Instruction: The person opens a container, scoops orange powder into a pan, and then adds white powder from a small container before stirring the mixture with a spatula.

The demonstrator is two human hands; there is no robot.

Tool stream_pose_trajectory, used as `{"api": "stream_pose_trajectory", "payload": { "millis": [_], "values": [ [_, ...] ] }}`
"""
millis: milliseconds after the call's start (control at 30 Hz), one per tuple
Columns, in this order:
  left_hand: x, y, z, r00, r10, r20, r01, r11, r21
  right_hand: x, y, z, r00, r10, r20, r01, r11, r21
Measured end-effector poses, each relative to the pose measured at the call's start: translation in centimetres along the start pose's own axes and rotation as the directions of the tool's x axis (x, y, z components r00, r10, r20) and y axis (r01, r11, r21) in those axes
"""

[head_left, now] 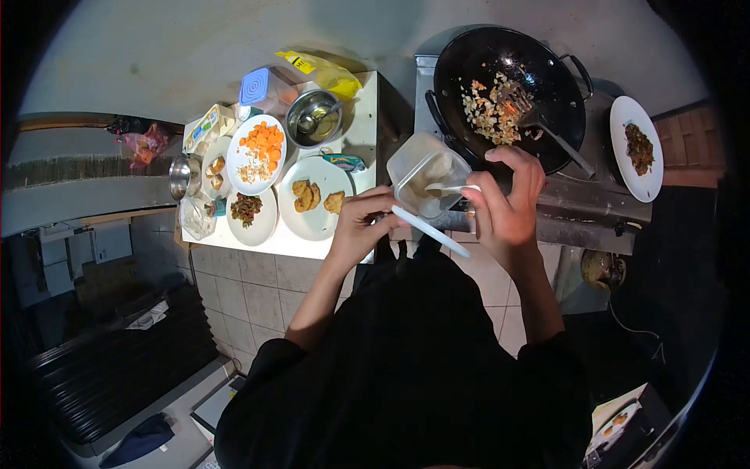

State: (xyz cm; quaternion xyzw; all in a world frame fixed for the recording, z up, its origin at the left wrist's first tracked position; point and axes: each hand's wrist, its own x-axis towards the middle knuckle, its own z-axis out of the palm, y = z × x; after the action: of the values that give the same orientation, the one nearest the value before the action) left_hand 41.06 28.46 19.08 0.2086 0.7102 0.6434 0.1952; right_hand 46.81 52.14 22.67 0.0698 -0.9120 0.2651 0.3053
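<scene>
My left hand (pixel 367 223) is closed on a clear plastic container (pixel 406 166) and its white lid (pixel 430 231), held in front of my body. Pale contents lie inside the container, which is tilted. Between the fingers of my right hand (pixel 508 195) is a small white spoon (pixel 453 187), its bowl end inside the container. Just beyond sits a black wok (pixel 558 86) with chopped food (pixel 492 109) and a metal spatula (pixel 566 148) in it.
On the white table at left are a plate of carrots (pixel 262 148), a plate with fried pieces (pixel 312 223), a metal bowl (pixel 312 117), a blue-lidded container (pixel 256 87) and a yellow packet (pixel 320 74). A plate of chopped food (pixel 639 148) stands right of the wok.
</scene>
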Motion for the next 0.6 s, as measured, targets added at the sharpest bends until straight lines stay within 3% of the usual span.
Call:
{"api": "stream_pose_trajectory", "payload": {
  "millis": [267, 500, 567, 600],
  "values": [
    [-0.17, 0.09, 0.07, 1.000, 0.011, -0.001, -0.011, 1.000, -0.004, -0.41, 0.06, 0.10, 0.998, -0.058, -0.001, 0.058, 0.998, -0.024],
    [-0.38, 0.25, 0.18, 1.000, 0.016, -0.012, -0.017, 0.999, -0.037, -0.25, -0.46, -0.26, 0.999, -0.019, 0.035, 0.020, 1.000, -0.023],
    [-0.38, 0.22, 0.14, 1.000, 0.017, -0.010, -0.017, 1.000, -0.011, -0.30, -0.67, -0.34, 0.988, 0.119, 0.096, -0.127, 0.989, 0.081],
    [-0.40, 0.19, 0.08, 1.000, 0.017, -0.008, -0.017, 1.000, 0.015, -0.38, -0.55, -0.20, 0.988, 0.118, 0.095, -0.126, 0.989, 0.082]
  ]
}}
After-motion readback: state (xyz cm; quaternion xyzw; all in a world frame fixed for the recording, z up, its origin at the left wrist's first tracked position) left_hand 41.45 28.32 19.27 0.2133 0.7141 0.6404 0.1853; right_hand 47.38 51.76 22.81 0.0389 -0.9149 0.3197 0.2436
